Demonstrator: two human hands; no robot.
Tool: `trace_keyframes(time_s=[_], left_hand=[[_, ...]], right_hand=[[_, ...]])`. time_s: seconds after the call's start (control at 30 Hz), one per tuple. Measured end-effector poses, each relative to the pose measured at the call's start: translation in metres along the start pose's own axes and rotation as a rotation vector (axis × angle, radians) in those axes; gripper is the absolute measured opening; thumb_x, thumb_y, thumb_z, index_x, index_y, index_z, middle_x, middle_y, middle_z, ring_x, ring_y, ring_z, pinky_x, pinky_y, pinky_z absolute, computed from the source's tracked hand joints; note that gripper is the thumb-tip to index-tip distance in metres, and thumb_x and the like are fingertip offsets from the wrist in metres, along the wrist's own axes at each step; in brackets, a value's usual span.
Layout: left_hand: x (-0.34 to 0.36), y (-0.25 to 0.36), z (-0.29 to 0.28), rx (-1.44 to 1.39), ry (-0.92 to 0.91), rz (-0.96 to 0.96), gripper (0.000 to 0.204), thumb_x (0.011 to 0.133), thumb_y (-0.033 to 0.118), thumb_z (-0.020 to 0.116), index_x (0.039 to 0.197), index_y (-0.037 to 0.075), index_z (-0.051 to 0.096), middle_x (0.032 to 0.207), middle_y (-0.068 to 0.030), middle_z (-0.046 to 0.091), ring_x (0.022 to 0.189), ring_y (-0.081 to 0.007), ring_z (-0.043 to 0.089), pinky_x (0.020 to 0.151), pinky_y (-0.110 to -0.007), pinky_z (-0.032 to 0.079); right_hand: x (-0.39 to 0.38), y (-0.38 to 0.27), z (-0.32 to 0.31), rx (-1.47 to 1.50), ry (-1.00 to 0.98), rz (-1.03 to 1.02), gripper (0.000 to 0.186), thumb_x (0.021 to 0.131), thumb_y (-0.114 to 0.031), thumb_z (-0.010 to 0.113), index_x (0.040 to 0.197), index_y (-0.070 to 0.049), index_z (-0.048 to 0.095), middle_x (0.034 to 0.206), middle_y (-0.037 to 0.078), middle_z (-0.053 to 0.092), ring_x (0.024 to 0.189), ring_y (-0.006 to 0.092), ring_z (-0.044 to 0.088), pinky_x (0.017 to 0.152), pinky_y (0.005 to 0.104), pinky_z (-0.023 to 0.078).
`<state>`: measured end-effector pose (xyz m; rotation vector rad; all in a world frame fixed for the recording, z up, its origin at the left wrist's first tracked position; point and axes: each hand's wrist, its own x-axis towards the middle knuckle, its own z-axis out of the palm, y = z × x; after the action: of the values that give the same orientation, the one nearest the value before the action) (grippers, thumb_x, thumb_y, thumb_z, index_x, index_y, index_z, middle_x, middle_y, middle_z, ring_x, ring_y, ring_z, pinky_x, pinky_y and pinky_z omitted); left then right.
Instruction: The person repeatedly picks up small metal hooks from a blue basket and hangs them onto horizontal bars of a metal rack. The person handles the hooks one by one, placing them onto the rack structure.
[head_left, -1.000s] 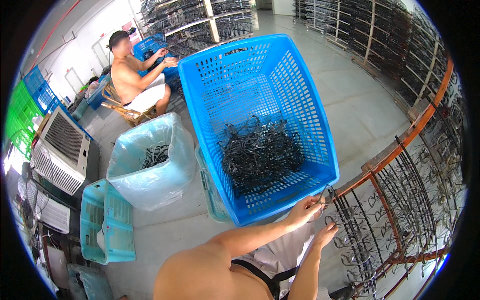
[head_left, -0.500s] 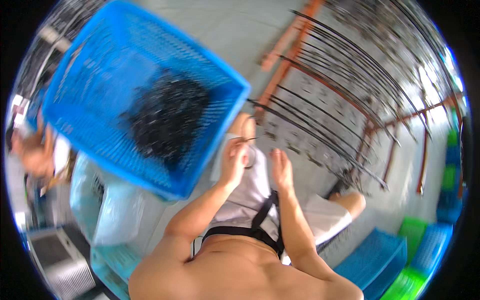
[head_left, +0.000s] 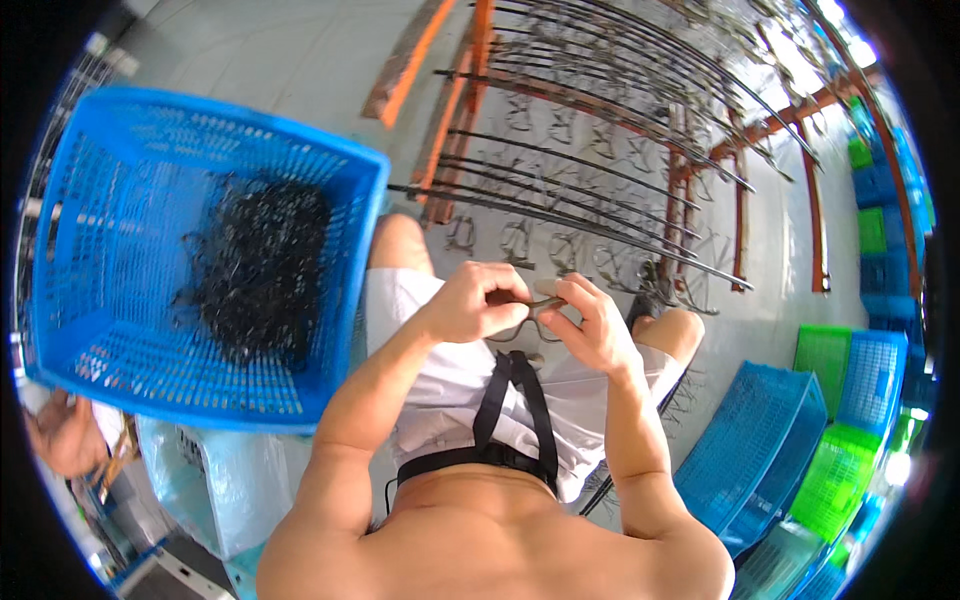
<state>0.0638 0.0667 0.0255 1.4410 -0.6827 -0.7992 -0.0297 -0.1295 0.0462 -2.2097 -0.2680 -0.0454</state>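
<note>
In front of my lap, my left hand (head_left: pixel 482 303) and my right hand (head_left: pixel 594 328) pinch a glasses frame (head_left: pixel 519 328) between them. The frame is thin and brownish, and my fingers hide part of it. My fingers are closed on it from both sides. To my left stands a large blue plastic basket (head_left: pixel 110 250) with a heap of small tangled black pieces (head_left: pixel 265 270) in it. What those pieces are, I cannot make out for sure.
Ahead, an orange rack (head_left: pixel 462 120) carries dark rods (head_left: pixel 570 145) with many glasses frames (head_left: pixel 515 240) hanging from them. Rod ends stick out near my knees. Blue crates (head_left: pixel 750 450) and green crates (head_left: pixel 840 475) stand at the right. A clear plastic bag (head_left: pixel 245 490) lies below the basket; another person (head_left: pixel 75 435) is at far left.
My right hand, apart from the left before, has come in and closed on the glasses frame. The view has turned, so the basket and rack appear further left.
</note>
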Motion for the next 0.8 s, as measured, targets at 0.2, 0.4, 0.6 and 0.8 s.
trace_keyframes(time_s=[0.2, 0.4, 0.6, 0.8], left_hand=[[0.057, -0.014, 0.006, -0.157, 0.239, -0.006, 0.012, 0.082, 0.012, 0.062, 0.09, 0.004, 0.058, 0.078, 0.002, 0.056, 0.071, -0.0061, 0.051, 0.067, -0.021, 0.042], [0.128, -0.092, -0.053, 0.738, 0.759, -0.209, 0.045, 0.07, 0.034, 0.066, 0.096, -0.002, 0.06, 0.094, -0.0233, 0.062, 0.088, -0.0386, 0.059, 0.078, -0.046, 0.045], [0.137, -0.115, -0.069, 0.404, 0.488, -0.282, 0.024, 0.076, 0.023, 0.066, 0.075, 0.002, 0.054, 0.066, -0.0011, 0.053, 0.061, -0.0144, 0.049, 0.062, -0.035, 0.04], [0.133, -0.139, -0.07, 0.537, 0.519, -0.04, 0.026, 0.086, 0.023, 0.058, 0.084, 0.003, 0.042, 0.07, -0.0023, 0.053, 0.065, -0.0147, 0.054, 0.072, -0.036, 0.039]], right_hand=[[-0.015, 0.005, -0.008, 0.218, 0.001, 0.264, 0.021, 0.087, -0.012, 0.054, 0.105, -0.001, 0.057, 0.065, 0.009, 0.051, 0.059, 0.0244, 0.053, 0.056, 0.0334, 0.043], [-0.077, 0.023, -0.065, 0.488, 0.68, 0.452, 0.03, 0.09, -0.007, 0.039, 0.116, 0.001, 0.053, 0.061, 0.0, 0.047, 0.05, 0.0058, 0.04, 0.046, 0.0189, 0.033], [-0.148, 0.111, -0.142, 0.67, 1.603, 0.43, 0.017, 0.089, -0.011, 0.045, 0.101, -0.005, 0.055, 0.06, -0.002, 0.044, 0.043, 0.0049, 0.032, 0.039, 0.0199, 0.026], [-0.167, 0.211, -0.16, 0.696, 1.772, 0.507, 0.013, 0.088, -0.02, 0.054, 0.093, -0.007, 0.055, 0.06, -0.004, 0.04, 0.046, 0.0065, 0.035, 0.041, 0.0238, 0.03]])
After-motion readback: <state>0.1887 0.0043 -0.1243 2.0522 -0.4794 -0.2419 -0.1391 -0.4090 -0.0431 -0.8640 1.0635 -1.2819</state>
